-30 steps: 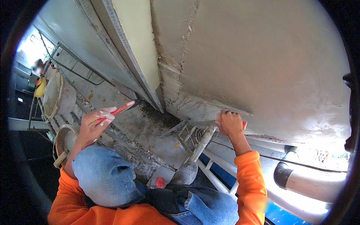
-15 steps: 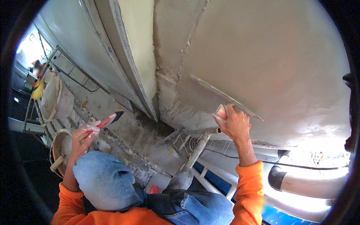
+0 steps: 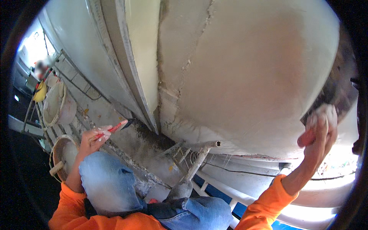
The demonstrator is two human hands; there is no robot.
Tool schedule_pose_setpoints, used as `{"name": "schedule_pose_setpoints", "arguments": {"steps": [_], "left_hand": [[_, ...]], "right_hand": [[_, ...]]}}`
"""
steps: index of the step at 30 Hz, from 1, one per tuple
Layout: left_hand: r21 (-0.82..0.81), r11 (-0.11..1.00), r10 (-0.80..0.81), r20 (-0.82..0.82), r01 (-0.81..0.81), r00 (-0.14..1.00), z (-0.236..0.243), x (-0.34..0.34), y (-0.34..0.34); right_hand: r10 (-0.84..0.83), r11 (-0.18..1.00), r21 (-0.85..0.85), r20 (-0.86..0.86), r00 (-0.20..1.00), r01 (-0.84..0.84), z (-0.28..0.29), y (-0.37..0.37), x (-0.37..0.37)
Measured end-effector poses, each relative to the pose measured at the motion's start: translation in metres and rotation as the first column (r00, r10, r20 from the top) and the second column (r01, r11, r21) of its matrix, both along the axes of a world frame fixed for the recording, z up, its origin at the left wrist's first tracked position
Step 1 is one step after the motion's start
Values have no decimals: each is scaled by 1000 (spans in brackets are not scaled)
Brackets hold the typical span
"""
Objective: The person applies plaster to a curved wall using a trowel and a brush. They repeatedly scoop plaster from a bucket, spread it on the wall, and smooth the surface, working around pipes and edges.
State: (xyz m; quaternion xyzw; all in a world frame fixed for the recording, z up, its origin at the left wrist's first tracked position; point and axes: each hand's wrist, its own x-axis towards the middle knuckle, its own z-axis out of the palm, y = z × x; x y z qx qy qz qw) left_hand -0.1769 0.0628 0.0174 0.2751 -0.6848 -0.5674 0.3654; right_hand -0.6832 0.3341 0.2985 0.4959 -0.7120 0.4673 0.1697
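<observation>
My left hand (image 3: 93, 140) is closed around a red-handled trowel (image 3: 114, 128), held low over my raised denim-clad knee (image 3: 109, 184) with its dark blade pointing toward the foot of the wall. At the far right, my right hand (image 3: 322, 135) grips the red handle of a plastering float (image 3: 306, 138) and reaches up against the wall. The float's blade looks dark and blurred at the picture's rim. The plastered wall (image 3: 249, 76) is pale grey-beige and smooth, with a rough cracked seam running down its left side.
Two mortar-stained buckets (image 3: 57, 105) (image 3: 61, 153) stand on the scaffold planks (image 3: 130, 157) at the left. A metal scaffold pipe (image 3: 200, 156) juts out below the wall. Another person (image 3: 41, 68) is far off at the upper left. White and blue rails run below.
My right hand has swept the float from the middle of the wall far to the right and upward. My left hand with the trowel has sunk slightly toward my knee.
</observation>
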Motion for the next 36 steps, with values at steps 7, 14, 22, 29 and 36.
{"name": "schedule_pose_setpoints", "arguments": {"steps": [7, 14, 22, 29, 36], "left_hand": [[-32, 998, -52, 196, 60, 979, -8, 4, -6], [82, 993, 56, 292, -84, 955, 8, 34, 4], [187, 946, 211, 268, -266, 940, -5, 67, 18], [100, 976, 155, 296, -192, 942, -2, 64, 11], [11, 993, 109, 259, -116, 960, -10, 57, -1]], "right_hand": [[235, 619, 785, -165, 958, -17, -212, -25, 50], [283, 316, 929, -286, 916, 192, -380, -67, 30], [127, 564, 807, -292, 948, 173, -330, -80, 38], [4, 740, 668, -120, 993, 78, -187, -100, 54], [-14, 874, 483, -62, 998, 43, -51, -108, 62]]}}
